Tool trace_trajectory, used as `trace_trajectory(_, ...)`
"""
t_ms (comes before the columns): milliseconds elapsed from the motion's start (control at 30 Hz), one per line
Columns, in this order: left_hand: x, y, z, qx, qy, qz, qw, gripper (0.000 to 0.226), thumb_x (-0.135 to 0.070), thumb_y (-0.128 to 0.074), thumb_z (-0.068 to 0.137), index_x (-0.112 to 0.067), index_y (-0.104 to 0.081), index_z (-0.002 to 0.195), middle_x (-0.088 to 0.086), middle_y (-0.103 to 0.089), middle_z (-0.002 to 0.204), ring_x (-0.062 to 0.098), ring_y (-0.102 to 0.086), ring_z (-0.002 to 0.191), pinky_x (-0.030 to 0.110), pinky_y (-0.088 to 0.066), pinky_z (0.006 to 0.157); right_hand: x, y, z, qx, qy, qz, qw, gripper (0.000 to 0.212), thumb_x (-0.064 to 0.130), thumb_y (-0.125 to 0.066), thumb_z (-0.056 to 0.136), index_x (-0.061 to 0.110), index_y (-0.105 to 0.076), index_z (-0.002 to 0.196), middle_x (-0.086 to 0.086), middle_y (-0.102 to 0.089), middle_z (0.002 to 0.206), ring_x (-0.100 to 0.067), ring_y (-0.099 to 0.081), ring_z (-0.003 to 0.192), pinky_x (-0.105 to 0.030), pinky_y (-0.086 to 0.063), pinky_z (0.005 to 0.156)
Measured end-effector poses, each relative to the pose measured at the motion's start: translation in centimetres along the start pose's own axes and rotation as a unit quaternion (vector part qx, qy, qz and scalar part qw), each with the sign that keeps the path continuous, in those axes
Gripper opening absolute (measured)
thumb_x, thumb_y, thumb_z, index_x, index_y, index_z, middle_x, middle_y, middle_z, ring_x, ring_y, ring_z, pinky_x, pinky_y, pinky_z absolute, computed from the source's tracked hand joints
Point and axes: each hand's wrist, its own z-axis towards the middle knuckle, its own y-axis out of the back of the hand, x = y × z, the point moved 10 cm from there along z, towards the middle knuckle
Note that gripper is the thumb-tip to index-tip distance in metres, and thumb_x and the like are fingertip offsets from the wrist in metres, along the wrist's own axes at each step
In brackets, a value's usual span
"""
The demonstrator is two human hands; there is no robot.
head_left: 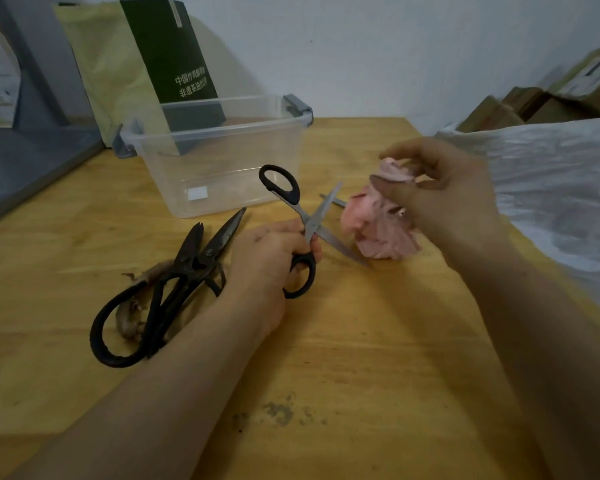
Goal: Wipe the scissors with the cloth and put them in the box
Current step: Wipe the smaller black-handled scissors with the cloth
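cam: single head-worn wide-angle view | aim: looked forward and down over the wooden surface (361, 341) toward the wall (361, 46) at the frame's top | range: close, left hand (274, 251) and right hand (444, 192) at mid-frame, forearms (174, 375) entering from the bottom edge | field: reached cardboard boxes (534, 105) at upper right

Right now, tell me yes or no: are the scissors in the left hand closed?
No: the scissors gripped by the left hand have their blades spread wide, crossing in an X.
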Motion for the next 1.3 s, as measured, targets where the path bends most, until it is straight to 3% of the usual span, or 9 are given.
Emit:
trace_trajectory(100, 0.1, -0.4, -0.2, 0.011, -0.004, 0.008, 1.000, 0.024, 0.015, -0.055, 0.078, -0.007, -0.064, 0.077, 0.003, -0.065, 0.054, 0.019, -0.062, 0.060, 0.027, -0.050, 0.065, 1.0, -3.9, -1.7, 0.115, 0.007, -0.059, 0.992, 0.018, 0.011, -0.068, 0.081, 0.027, -0.074, 0.084, 0.010, -0.068, 0.084, -0.008, -0.065, 0.073, -0.022, -0.055, 0.064)
trace_trajectory(233, 0.6, -0.6, -0.3, 0.023, 0.001, 0.015, 1.000, 0.023, 0.015, -0.057, 0.076, -0.001, -0.071, 0.085, 0.006, -0.065, 0.060, 0.014, -0.061, 0.055, 0.018, -0.049, 0.050, 1.2, -6.8, -3.2, 0.198, 0.034, -0.065, 0.978, 0.014, 0.022, -0.069, 0.081, 0.030, -0.076, 0.073, 0.010, -0.063, 0.086, -0.009, -0.062, 0.082, -0.034, -0.053, 0.076)
trace_trajectory(367, 1.2, -0.3, -0.2, 0.005, 0.021, 0.007, 1.000, 0.020, 0.013, -0.059, 0.075, 0.005, -0.069, 0.090, 0.011, -0.062, 0.062, 0.017, -0.058, 0.056, 0.022, -0.048, 0.055, 1.2, -7.7, -3.2, 0.190, 0.102, -0.117, 0.969, 0.011, 0.020, -0.076, 0.078, 0.023, -0.078, 0.088, 0.017, -0.057, 0.085, -0.007, -0.059, 0.086, -0.030, -0.049, 0.081)
trace_trajectory(633, 1.7, -0.1, -0.3, -0.006, 0.039, -0.003, 0.999, 0.020, 0.014, -0.059, 0.077, 0.000, -0.066, 0.090, 0.012, -0.065, 0.063, 0.017, -0.060, 0.055, 0.018, -0.048, 0.046, 0.1, -7.0, -2.1, 0.154, 0.111, -0.243, 0.951, 0.009, 0.011, -0.067, 0.083, 0.014, -0.072, 0.076, 0.004, -0.064, 0.083, -0.014, -0.060, 0.084, -0.023, -0.044, 0.073)
trace_trajectory(800, 1.7, 0.2, 0.1, -0.031, 0.041, -0.013, 0.999, 0.020, 0.015, -0.057, 0.078, -0.004, -0.065, 0.080, 0.011, -0.065, 0.061, 0.017, -0.060, 0.053, 0.024, -0.048, 0.055, 0.4, -4.5, -2.0, 0.063, 0.038, -0.058, 0.996, 0.027, 0.017, -0.073, 0.081, 0.037, -0.062, 0.065, 0.020, -0.063, 0.072, -0.004, -0.062, 0.074, -0.024, -0.052, 0.072)
trace_trajectory(1000, 1.5, -0.1, -0.3, -0.014, 0.027, 0.012, 0.999, 0.017, 0.015, -0.058, 0.077, 0.000, -0.066, 0.081, 0.013, -0.063, 0.064, 0.019, -0.057, 0.055, 0.015, -0.043, 0.042, 0.5, -7.6, -2.8, 0.155, 0.079, -0.151, 0.973, 0.005, 0.014, -0.073, 0.080, 0.016, -0.074, 0.084, 0.007, -0.066, 0.093, -0.010, -0.061, 0.092, -0.029, -0.047, 0.087)
trace_trajectory(1100, 1.6, -0.1, -0.3, -0.020, 0.031, 0.002, 0.999, 0.021, 0.016, -0.057, 0.077, -0.004, -0.062, 0.076, 0.010, -0.064, 0.058, 0.018, -0.059, 0.055, 0.022, -0.050, 0.056, -0.9, -6.0, -1.8, 0.097, 0.050, -0.203, 0.973, 0.007, 0.011, -0.066, 0.085, 0.010, -0.070, 0.080, 0.001, -0.066, 0.090, -0.014, -0.060, 0.088, -0.027, -0.046, 0.077)
trace_trajectory(1200, 1.4, -0.3, -0.2, -0.012, 0.020, 0.010, 1.000, 0.022, 0.016, -0.056, 0.077, -0.004, -0.065, 0.071, 0.008, -0.064, 0.055, 0.020, -0.058, 0.059, 0.034, -0.050, 0.072, -1.3, -3.8, -1.5, 0.022, 0.017, -0.123, 0.992, 0.020, 0.014, -0.067, 0.085, 0.028, -0.063, 0.072, 0.013, -0.061, 0.082, -0.003, -0.058, 0.076, -0.021, -0.045, 0.070)
trace_trajectory(1300, 0.9, -0.4, -0.2, 0.000, -0.013, 0.034, 0.999, 0.012, 0.008, -0.058, 0.080, 0.004, -0.067, 0.073, 0.011, -0.061, 0.058, 0.022, -0.055, 0.061, 0.031, -0.046, 0.066, 0.4, -6.0, -2.5, 0.089, 0.073, -0.107, 0.988, 0.007, 0.018, -0.072, 0.082, 0.024, -0.074, 0.085, 0.009, -0.064, 0.093, -0.004, -0.058, 0.084, -0.019, -0.046, 0.078)
